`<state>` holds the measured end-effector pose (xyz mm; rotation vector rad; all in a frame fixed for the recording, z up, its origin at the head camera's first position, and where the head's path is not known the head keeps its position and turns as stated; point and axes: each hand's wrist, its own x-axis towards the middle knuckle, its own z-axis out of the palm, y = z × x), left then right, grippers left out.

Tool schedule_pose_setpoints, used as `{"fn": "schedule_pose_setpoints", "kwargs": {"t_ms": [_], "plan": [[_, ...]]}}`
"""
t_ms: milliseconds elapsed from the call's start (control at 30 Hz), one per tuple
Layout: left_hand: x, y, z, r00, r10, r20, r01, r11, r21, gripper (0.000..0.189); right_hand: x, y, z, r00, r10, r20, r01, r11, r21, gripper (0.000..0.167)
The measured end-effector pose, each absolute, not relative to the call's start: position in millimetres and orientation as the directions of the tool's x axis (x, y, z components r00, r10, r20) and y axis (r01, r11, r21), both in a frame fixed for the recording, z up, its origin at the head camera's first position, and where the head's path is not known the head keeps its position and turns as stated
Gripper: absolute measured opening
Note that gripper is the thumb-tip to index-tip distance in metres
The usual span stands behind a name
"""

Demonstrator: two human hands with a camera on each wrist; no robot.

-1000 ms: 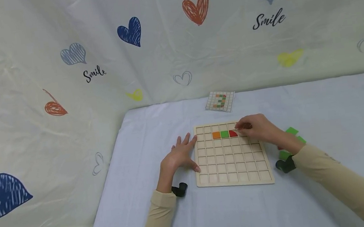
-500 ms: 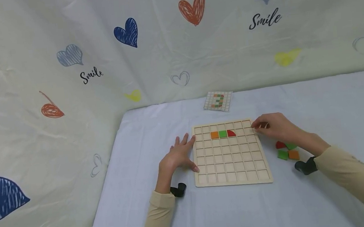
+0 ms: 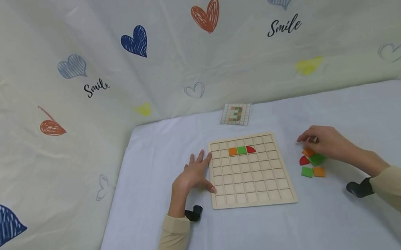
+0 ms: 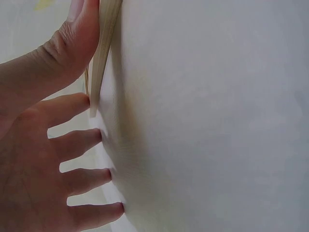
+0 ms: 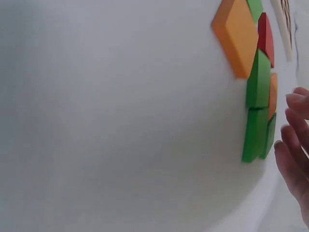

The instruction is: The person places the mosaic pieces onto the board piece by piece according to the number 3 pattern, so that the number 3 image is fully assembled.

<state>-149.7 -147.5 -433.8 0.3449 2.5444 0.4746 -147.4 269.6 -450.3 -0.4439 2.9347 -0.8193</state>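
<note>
A wooden grid board (image 3: 252,176) lies on the table. Along its second row sit an orange square tile (image 3: 233,151), a green square tile (image 3: 241,150) and a red quarter-round tile (image 3: 250,149). My left hand (image 3: 191,177) spreads its fingers at the board's left side, its thumb touching the edge. Right of the board, my right hand (image 3: 326,139) hovers over a group of loose tiles, fingers loosely bent with nothing seen between them. That group has a red tile (image 3: 304,160), orange tiles (image 3: 319,172) and green tiles (image 5: 259,79), partly hidden in the head view.
Behind the board lies a pattern card (image 3: 236,114) printed with coloured squares on a grid. A white cloth (image 3: 254,236) covers the table. A curtain with hearts (image 3: 206,15) hangs along the back and left.
My right hand has moved right, away from the board's upper right part, to above the loose tiles, uncovering some of them. The left hand has stayed at the board's edge.
</note>
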Motion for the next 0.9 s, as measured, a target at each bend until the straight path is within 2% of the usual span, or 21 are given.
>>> {"fn": "schedule_pose_setpoints", "kwargs": {"t_ms": [500, 733, 900], "plan": [[-148.0, -148.9, -433.5, -0.834, 0.328, -0.444, 0.146, 0.907, 0.396, 0.125, -142.2, 286.9, -462.8, -0.951, -0.307, 0.045, -0.292, 0.837, -0.463, 0.023], [-148.3, -150.3, -434.2, -0.829, 0.327, -0.454, 0.142, 0.908, 0.394, 0.127, -144.0, 285.4, -468.8, -0.962, -0.265, 0.059, -0.262, 0.852, -0.454, 0.023], [-148.5, -148.9, -433.4, -0.827, 0.336, -0.45, 0.147, 0.903, 0.403, 0.125, -145.6, 285.8, -467.3, -0.975, -0.219, 0.041, -0.213, 0.856, -0.472, 0.03]]}}
